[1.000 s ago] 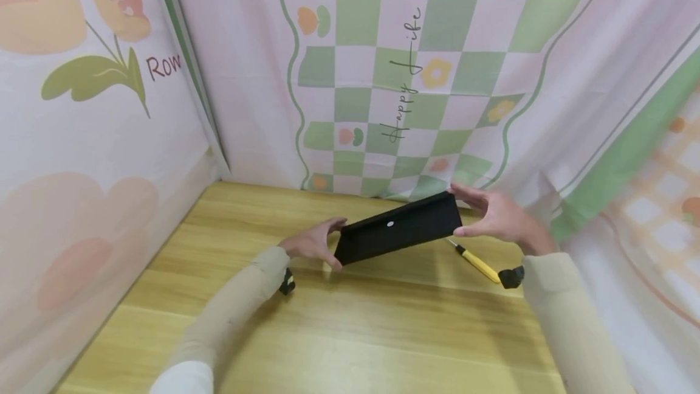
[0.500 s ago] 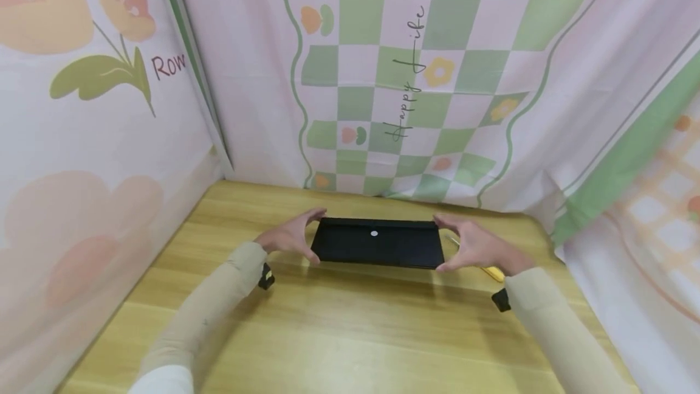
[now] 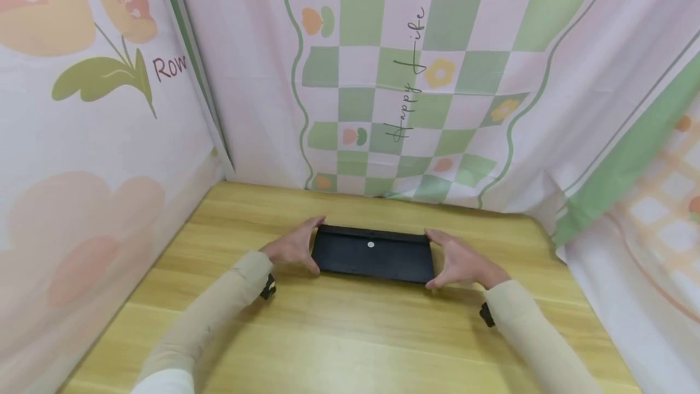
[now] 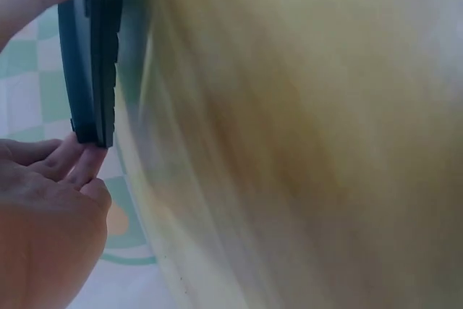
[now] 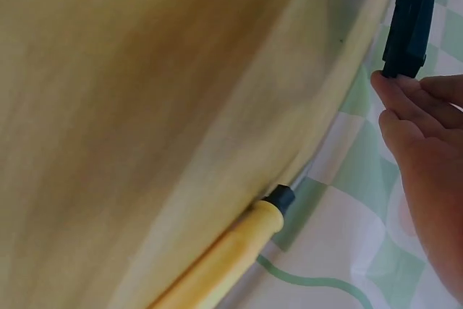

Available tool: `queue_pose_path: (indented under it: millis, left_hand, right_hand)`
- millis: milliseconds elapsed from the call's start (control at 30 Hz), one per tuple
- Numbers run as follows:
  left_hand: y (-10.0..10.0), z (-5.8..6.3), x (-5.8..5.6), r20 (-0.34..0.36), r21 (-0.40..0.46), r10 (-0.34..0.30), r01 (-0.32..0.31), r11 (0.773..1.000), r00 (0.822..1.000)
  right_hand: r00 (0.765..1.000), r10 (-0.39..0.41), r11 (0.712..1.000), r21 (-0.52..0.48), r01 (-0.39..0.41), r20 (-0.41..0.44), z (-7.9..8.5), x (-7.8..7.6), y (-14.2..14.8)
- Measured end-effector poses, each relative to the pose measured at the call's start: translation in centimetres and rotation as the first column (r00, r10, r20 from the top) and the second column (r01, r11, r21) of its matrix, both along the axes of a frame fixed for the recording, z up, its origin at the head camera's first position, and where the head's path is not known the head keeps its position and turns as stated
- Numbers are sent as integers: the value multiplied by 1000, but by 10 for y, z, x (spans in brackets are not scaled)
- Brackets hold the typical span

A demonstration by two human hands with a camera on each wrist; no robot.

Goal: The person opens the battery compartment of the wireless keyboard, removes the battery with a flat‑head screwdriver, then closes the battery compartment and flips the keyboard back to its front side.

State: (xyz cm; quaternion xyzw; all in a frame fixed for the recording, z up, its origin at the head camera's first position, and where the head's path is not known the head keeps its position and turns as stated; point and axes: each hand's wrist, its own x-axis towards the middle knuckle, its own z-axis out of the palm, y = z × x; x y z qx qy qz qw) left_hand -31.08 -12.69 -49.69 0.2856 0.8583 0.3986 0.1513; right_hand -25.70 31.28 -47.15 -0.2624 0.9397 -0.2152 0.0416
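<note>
A black keyboard (image 3: 377, 257) is held underside up, with a small white round dot on its back. Its row of keycaps shows in profile in the left wrist view (image 4: 108, 70), facing the table. My left hand (image 3: 293, 248) holds one short end between thumb and fingers. At the opposite end, my right hand (image 3: 462, 260) grips it the same way, thumb at the near corner and fingers at the far one. The keyboard lies nearly level, close over the wooden table (image 3: 361, 333). A screwdriver with a yellow handle (image 5: 224, 258) lies on the table near my right hand.
A checkered curtain (image 3: 404, 78) hangs along the table's back edge. Patterned cloth walls stand on the left (image 3: 109, 151) and on the right (image 3: 645, 217). In the head view, the right hand and arm hide the screwdriver.
The keyboard has gone from tilted, right end raised, to nearly level. Both hands have lowered it toward the table, and the right hand has shifted left and nearer.
</note>
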Motion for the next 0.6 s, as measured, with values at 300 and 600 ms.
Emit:
queue_pose_path:
  millis: [300,600]
  left_hand:
    - [6,-8,1,10,-37,32,-32,999,999]
    - [8,-6,3,22,-72,27,-25,997,999]
  right_hand:
    - [1000,9,1000,6,-9,-25,-20,-5,0]
    - [1000,11,999,31,-10,-26,-27,-8,5]
